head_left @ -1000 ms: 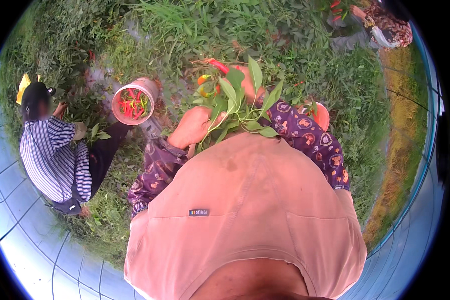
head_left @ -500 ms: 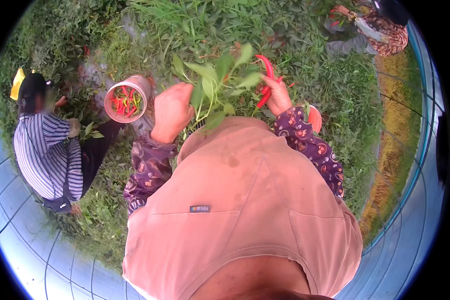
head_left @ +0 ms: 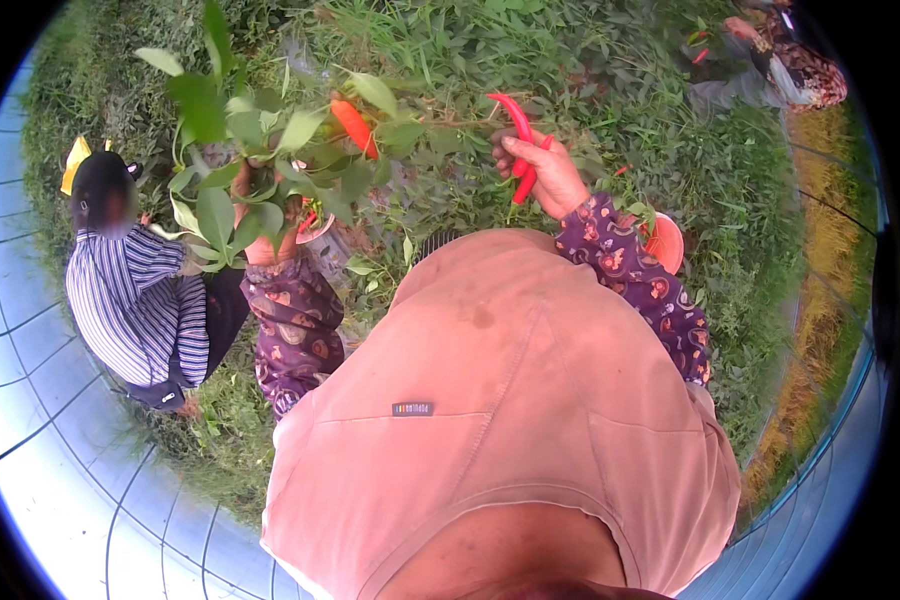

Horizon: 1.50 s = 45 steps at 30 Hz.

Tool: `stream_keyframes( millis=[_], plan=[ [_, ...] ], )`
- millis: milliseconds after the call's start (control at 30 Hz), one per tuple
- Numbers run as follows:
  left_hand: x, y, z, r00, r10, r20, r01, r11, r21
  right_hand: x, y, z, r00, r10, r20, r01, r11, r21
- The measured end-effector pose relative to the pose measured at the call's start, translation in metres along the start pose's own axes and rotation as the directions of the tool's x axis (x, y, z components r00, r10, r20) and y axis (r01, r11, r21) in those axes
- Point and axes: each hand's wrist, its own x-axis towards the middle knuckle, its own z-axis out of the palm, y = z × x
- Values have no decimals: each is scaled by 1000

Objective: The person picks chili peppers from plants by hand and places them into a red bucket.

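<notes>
My left hand (head_left: pixel 268 232) grips a leafy green chilli plant (head_left: pixel 260 150) and holds it up at the left; an orange-red chilli (head_left: pixel 354 126) hangs on it. Leaves hide most of that hand. My right hand (head_left: pixel 545 175) is raised at centre right, closed around a few long red chillies (head_left: pixel 518 140) that stick out above and below the fingers. Both forearms wear dark purple patterned sleeves (head_left: pixel 295 330). A thin stem runs between the plant and my right hand.
A person in a striped shirt (head_left: pixel 135 310) crouches at the left, close to my left arm. A round container (head_left: pixel 315 225) with red chillies sits behind the plant. An orange tub (head_left: pixel 665 242) lies by my right elbow. Another person (head_left: pixel 780 70) works at the upper right. Grass all around.
My left hand has swung the plant out to the left and higher. My right hand has moved right, away from the plant, still gripping red chillies.
</notes>
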Motion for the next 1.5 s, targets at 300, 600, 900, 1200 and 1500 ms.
stream_keyframes(
  millis=[300,600,900,1200,1500],
  plan=[
    [-8,-6,54,997,71,15,-69,990,-124,2,-40,57,984,-101,145,88,992,92],
    [-19,-8,73,998,26,64,-19,994,-108,55,-92,76,936,-237,259,214,970,112],
    [-21,-42,101,957,241,-163,-210,960,185,100,-40,112,760,-39,649,35,999,20],
    [-20,-41,47,939,194,-283,-224,971,-78,27,-29,128,828,-96,552,318,892,-322],
    [-8,-76,35,996,-15,-92,-2,983,-182,-9,-29,136,940,-95,329,21,974,224]
  ],
)
